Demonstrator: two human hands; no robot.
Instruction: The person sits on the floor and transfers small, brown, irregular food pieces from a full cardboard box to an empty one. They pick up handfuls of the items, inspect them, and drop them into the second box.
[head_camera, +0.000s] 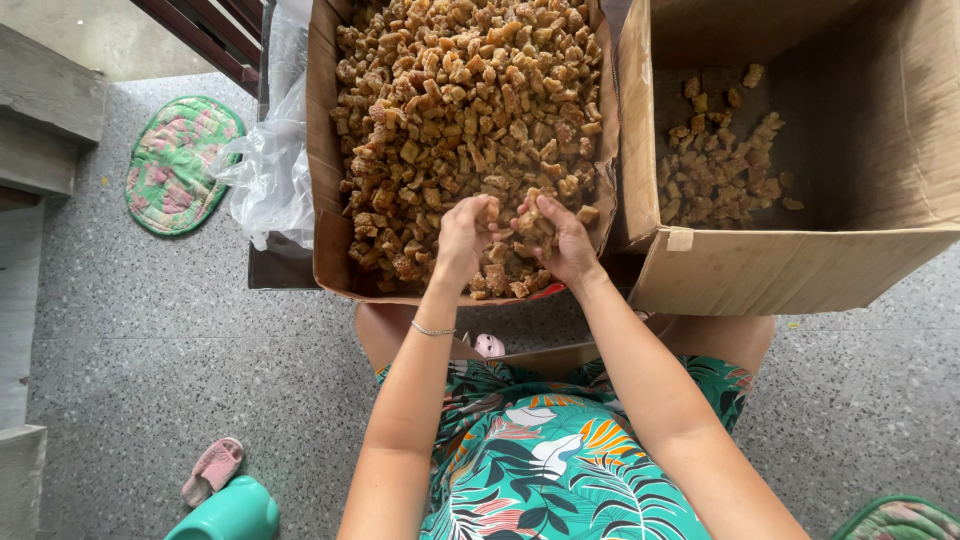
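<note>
We see both hands sunk into the near end of the full cardboard box, which is heaped with small golden-brown fried chunks. The left hand is cupped, fingers curled around a few pieces; the right hand sits just beside it, fingers bent over a small clump held between the two hands. The hands nearly touch at the fingertips, and both are closed loosely on chunks rather than spread flat.

The full box runs lengthwise away from the hands, its long axis pointing straight ahead of the person, with its near edge just below the wrists. The chunks themselves are blocky and lie every which way, so we cannot tell any single direction for them.

To the right of the right hand stands a second cardboard box, mostly bare, with a thin scatter of the same chunks on its bottom. To the left of the left hand, crumpled clear plastic hangs beside the full box. A thin bracelet circles the left wrist.
</note>
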